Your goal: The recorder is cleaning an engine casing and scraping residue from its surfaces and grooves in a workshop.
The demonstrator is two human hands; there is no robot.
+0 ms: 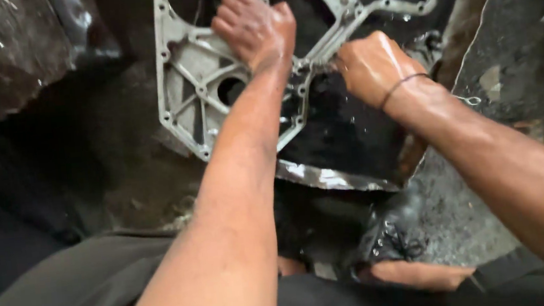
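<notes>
Grimy, oil-black floor, shallow metal wash tray point(328, 179) of dark liquid.
Left hand point(257, 28) clamps the grey cast-aluminium engine cover point(196, 87) propped over the tray; right hand point(373, 67) is closed on its ribbed edge, whatever it holds is hidden. Risk: wet, oily grip, so the cover could slip and drop. No packages, labels or signs visible.

Grimy dark floor point(43, 55), grey trousers point(80, 298), bare foot point(416, 273) near black rag point(386, 232).

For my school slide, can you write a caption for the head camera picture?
Two wet hands, left and right, grip a grey metal engine cover over a black tray of dark liquid.
</notes>
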